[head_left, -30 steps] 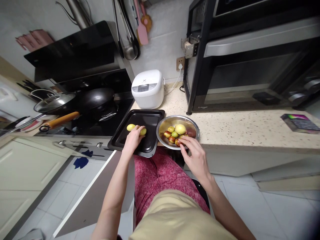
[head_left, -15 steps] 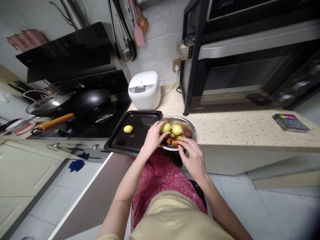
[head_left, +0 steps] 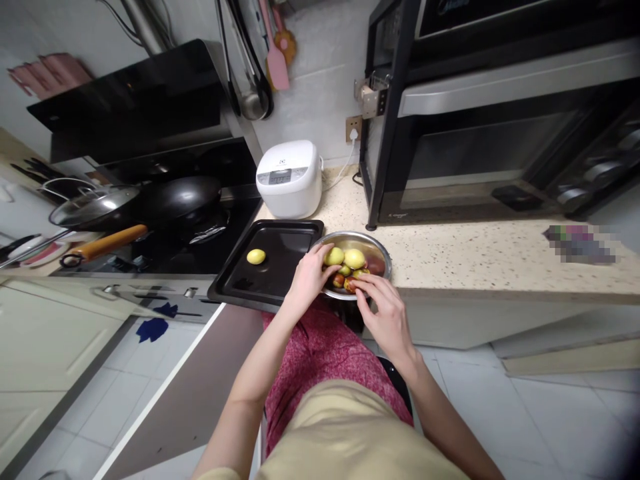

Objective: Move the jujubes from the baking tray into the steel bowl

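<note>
A round steel bowl [head_left: 386,251] at the counter's front edge holds yellow lemons [head_left: 355,258] and smaller red-brown and green fruits that look like jujubes [head_left: 339,281]. Over the bowl's left side, my left hand [head_left: 311,272] has its thumb and fingers closed around a lemon [head_left: 335,256]. At the right side, the fingertips of my right hand [head_left: 385,307] are on a mottled red-brown jujube [head_left: 351,285] near the front rim, partly covering it. Left of the bowl lies a black baking tray [head_left: 280,288] with a single lemon [head_left: 257,257] on it.
A white rice cooker [head_left: 290,183] stands behind the tray. To the left is a stove with a black wok [head_left: 180,197] and a lidded pan [head_left: 95,208], an orange handle jutting forward. An oven [head_left: 475,153] occupies the right, and an open drawer [head_left: 170,393] sticks out below.
Both hands stay at the bowl with almost no movement. The view shifts very slightly.
</note>
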Action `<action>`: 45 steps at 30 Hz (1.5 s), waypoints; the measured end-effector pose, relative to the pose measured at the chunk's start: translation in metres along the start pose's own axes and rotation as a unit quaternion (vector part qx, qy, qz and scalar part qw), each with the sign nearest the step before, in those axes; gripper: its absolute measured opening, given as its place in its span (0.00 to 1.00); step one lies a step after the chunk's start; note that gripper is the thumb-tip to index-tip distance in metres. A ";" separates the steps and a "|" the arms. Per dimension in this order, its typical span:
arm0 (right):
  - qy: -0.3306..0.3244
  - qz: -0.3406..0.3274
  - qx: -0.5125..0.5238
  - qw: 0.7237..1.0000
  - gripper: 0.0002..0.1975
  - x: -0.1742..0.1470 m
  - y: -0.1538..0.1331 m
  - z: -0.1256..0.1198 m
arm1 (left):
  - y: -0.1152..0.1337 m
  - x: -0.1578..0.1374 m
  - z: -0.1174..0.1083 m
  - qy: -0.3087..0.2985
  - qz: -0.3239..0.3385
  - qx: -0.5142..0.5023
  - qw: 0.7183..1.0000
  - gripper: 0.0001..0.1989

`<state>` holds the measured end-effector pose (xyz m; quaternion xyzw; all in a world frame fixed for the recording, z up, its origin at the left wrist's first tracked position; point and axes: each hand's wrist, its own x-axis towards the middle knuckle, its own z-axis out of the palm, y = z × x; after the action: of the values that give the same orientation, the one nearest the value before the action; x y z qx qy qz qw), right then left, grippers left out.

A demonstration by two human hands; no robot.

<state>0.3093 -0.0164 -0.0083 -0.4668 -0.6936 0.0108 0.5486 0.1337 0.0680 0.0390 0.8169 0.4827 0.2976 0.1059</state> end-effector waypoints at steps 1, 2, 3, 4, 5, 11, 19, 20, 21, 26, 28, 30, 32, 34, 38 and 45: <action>-0.002 0.000 0.000 1.000 0.09 0.000 0.000 0.000 | 0.000 -0.001 -0.001 0.001 -0.001 -0.001 1.000 0.24; -0.003 0.001 0.001 1.000 0.09 0.000 0.001 0.000 | 0.001 -0.002 -0.002 0.002 -0.002 -0.002 1.000 0.25; -0.004 0.002 0.002 1.000 0.09 0.000 0.001 0.000 | 0.001 -0.004 -0.004 0.004 -0.001 -0.004 1.000 0.25; -0.005 0.003 0.002 1.000 0.09 0.000 0.001 0.000 | 0.001 -0.006 -0.006 0.007 0.000 -0.006 1.000 0.26; -0.005 0.003 0.001 1.000 0.09 -0.001 0.001 0.000 | 0.000 -0.008 -0.009 0.012 0.003 -0.007 1.000 0.26; -0.004 -0.003 -0.001 1.000 0.09 -0.001 0.002 -0.001 | -0.036 -0.023 -0.039 0.097 -0.027 0.053 0.994 0.22; -0.003 0.009 0.014 1.000 0.09 -0.002 0.002 0.002 | -0.117 -0.035 -0.083 0.020 -0.221 0.214 0.951 0.21; -0.002 0.011 0.016 1.000 0.09 -0.001 0.002 0.003 | -0.121 -0.035 -0.085 0.014 -0.221 0.214 0.951 0.22; 0.000 0.012 0.017 1.000 0.09 -0.001 0.002 0.003 | -0.124 -0.034 -0.087 0.012 -0.219 0.214 0.952 0.22; 0.003 0.012 0.015 1.000 0.09 0.000 0.002 0.002 | -0.124 -0.030 -0.092 0.010 -0.205 0.210 0.956 0.18; 0.003 0.010 0.011 1.000 0.09 0.001 0.002 0.002 | -0.117 -0.028 -0.094 0.014 -0.196 0.205 0.959 0.18; 0.002 0.009 0.008 1.000 0.09 0.001 0.002 0.002 | -0.102 -0.028 -0.093 0.035 -0.171 0.170 0.970 0.18; 0.004 0.006 0.007 1.000 0.09 0.001 0.002 0.002 | -0.078 -0.030 -0.088 0.070 -0.118 0.095 0.986 0.17; 0.005 0.007 0.007 1.000 0.09 0.001 0.002 0.003 | -0.048 -0.032 -0.080 0.091 -0.049 0.031 0.994 0.16; -0.001 0.015 0.008 1.000 0.09 0.001 0.001 0.002 | 0.004 -0.034 -0.053 0.058 0.038 0.023 0.997 0.17; 0.009 0.014 -0.002 1.000 0.09 0.000 0.002 -0.002 | 0.023 -0.020 -0.013 0.002 0.108 0.120 0.987 0.19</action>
<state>0.3116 -0.0161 -0.0083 -0.4777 -0.6818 0.0133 0.5538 0.1358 0.0378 0.0530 0.8705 0.4236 0.2492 -0.0264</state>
